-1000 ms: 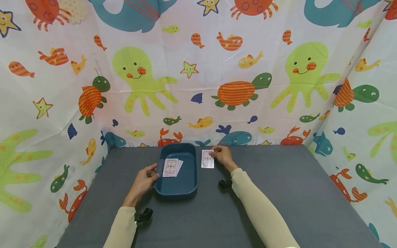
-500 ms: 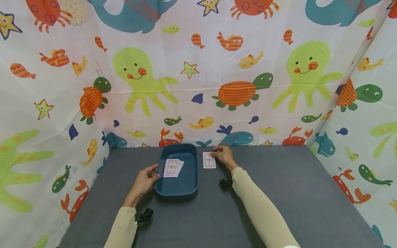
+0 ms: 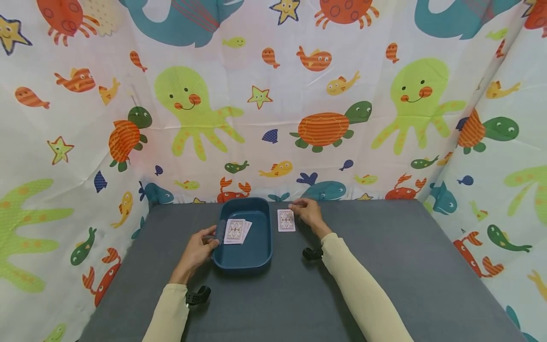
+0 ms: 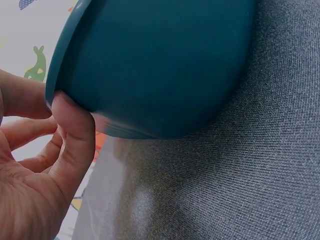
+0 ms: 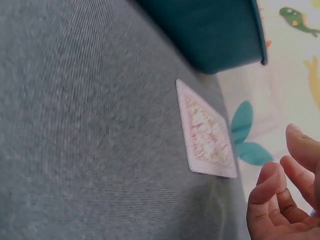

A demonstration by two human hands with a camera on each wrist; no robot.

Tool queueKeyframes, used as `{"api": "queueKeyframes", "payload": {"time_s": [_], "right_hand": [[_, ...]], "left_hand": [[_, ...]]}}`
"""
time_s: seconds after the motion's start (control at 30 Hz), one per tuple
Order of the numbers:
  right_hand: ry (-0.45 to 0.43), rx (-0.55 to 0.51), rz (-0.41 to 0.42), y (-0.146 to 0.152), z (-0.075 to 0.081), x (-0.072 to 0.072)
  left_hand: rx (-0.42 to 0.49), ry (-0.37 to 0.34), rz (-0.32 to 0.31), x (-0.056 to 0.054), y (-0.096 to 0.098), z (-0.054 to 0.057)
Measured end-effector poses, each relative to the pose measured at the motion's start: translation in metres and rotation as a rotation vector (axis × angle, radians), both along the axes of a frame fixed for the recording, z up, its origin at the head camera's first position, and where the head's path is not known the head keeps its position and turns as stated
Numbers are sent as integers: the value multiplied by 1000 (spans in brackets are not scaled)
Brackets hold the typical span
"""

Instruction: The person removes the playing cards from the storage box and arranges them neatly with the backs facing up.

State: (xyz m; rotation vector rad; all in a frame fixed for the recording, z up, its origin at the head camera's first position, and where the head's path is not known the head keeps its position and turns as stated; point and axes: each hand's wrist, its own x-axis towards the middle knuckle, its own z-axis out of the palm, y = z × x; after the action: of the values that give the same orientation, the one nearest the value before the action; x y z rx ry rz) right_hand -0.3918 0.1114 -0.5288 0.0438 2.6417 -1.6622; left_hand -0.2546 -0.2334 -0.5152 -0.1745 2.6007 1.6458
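My left hand (image 3: 199, 251) pinches the left rim of a blue tub (image 3: 243, 261). In the left wrist view, the thumb (image 4: 73, 117) presses near the edge of the tub (image 4: 165, 60). Several patterned playing cards (image 3: 234, 231) lie fanned, back up, on the tub floor. To the right of the tub, a single playing card (image 3: 286, 221) rests back up on the table. Close above its upper right corner is my right hand (image 3: 308, 213), fingers loosely bent and holding nothing. The right wrist view shows a gap between that hand (image 5: 285, 200) and the card (image 5: 206, 134).
A grey cloth-covered table (image 3: 367, 266) extends around the tub. Behind it hangs a white curtain (image 3: 273, 156) printed with sea animals, which also runs along both sides. Each wrist wears a black strap device (image 3: 198, 296).
My right hand has lifted its fingertips off the single card, which lies flat beside the tub. My left hand keeps its hold on the tub rim.
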Motion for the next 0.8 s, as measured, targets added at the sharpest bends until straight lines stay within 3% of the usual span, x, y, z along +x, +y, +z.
{"api": "queueKeyframes", "payload": {"time_s": [0.3,0.8], "right_hand": [[22,-55,33,-1,13,14],[80,-108,91,-4,52,35]], "left_hand": [[4,11,-7,2,-1,-1],[-1,10,7,3,0,-2]]}}
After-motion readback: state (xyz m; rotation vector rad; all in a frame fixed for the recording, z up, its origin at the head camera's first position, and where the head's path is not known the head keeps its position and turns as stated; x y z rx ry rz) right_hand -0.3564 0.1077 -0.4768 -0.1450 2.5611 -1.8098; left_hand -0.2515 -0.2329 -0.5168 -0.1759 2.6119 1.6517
